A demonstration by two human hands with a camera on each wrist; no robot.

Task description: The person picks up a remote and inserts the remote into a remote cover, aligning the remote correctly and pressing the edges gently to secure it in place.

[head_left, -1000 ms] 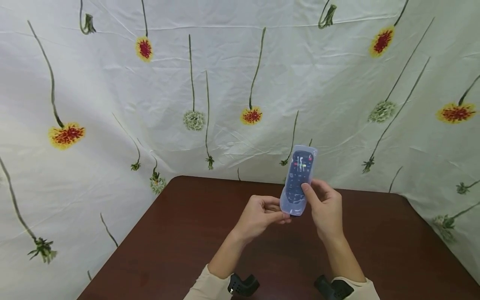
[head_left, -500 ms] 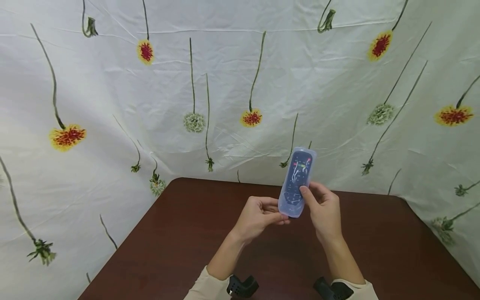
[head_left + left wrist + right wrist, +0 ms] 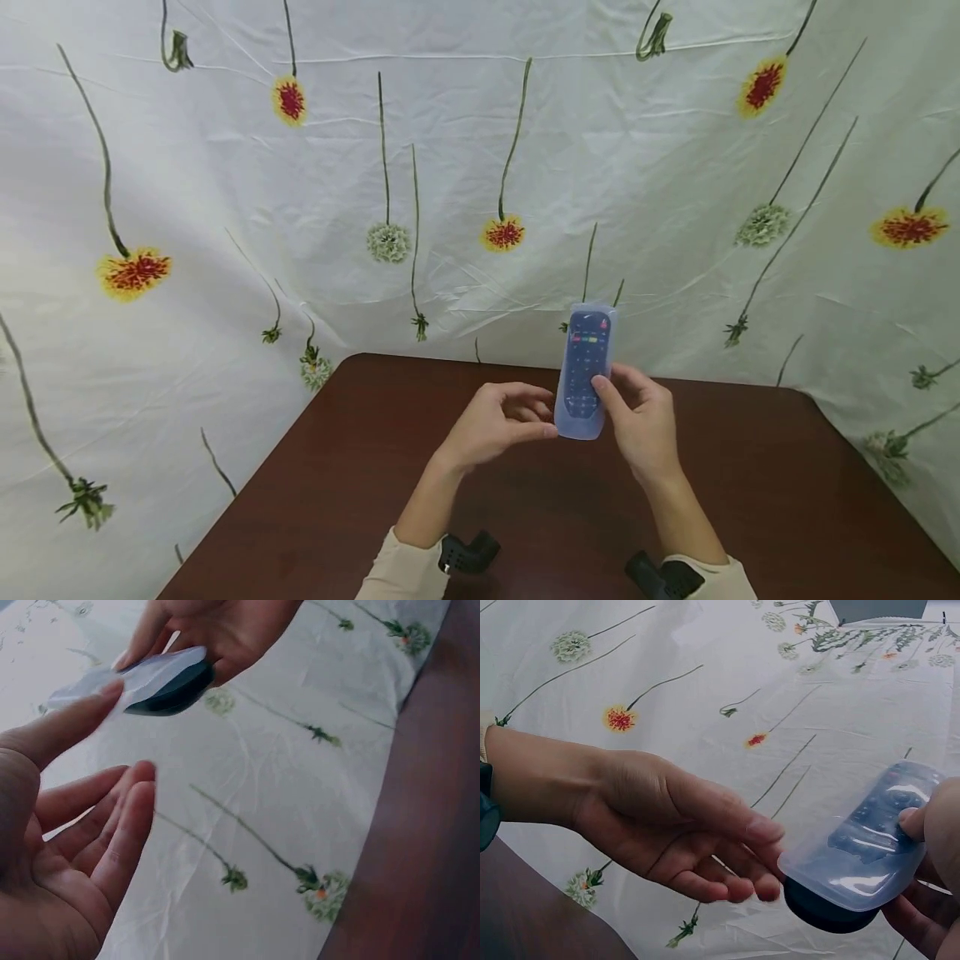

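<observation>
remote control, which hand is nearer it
Right. The right hand grips the remote control by its right edge, thumb on its front. The left hand is by its lower left corner, not gripping; whether it touches is unclear.

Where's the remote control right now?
In the head view, the remote control is right of centre, held by the right hand, overlapping the far edge of the table, with the left hand beside its lower left corner.
</observation>
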